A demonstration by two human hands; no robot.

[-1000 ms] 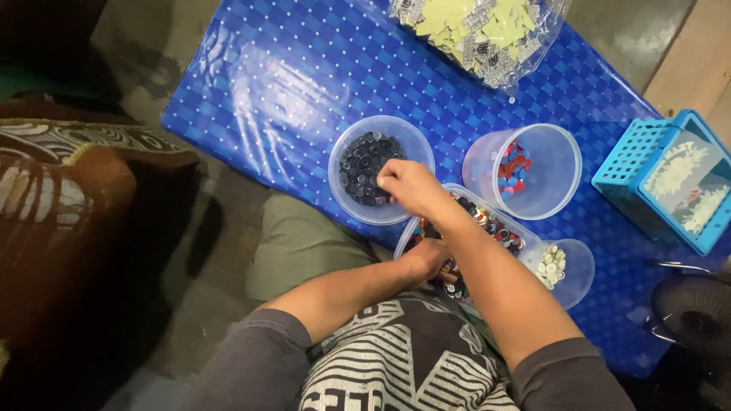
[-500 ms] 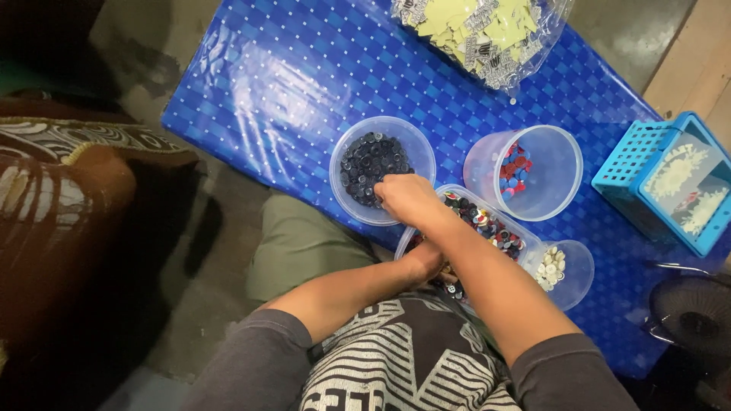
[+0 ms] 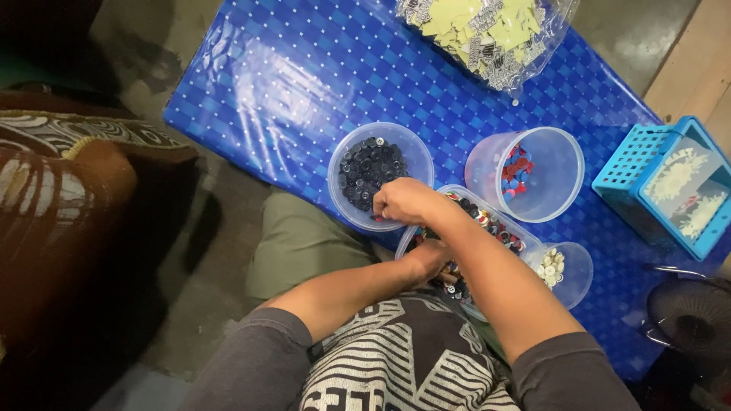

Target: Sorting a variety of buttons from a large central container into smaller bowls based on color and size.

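Observation:
My right hand (image 3: 406, 202) is curled into a loose fist at the near rim of a round clear tub of dark buttons (image 3: 371, 167); whether it holds a button is hidden. My left hand (image 3: 429, 257) lies under my right forearm, at the near edge of a clear rectangular tray of mixed coloured buttons (image 3: 495, 222). Its fingers are mostly hidden. A round clear tub with red and blue buttons (image 3: 525, 171) stands to the right. A small tub of white buttons (image 3: 560, 266) sits near the tray's right end.
All tubs rest on a blue patterned table cover (image 3: 304, 84). A clear bag of yellow pieces (image 3: 480, 30) lies at the far edge. A light blue plastic basket (image 3: 666, 183) stands at the right. A green cushion (image 3: 301, 243) and a brown patterned seat (image 3: 68, 205) lie left of me.
My right hand has drawn back from over the dark-button tub toward me, down to its near rim beside the mixed tray. My left hand has stayed in place.

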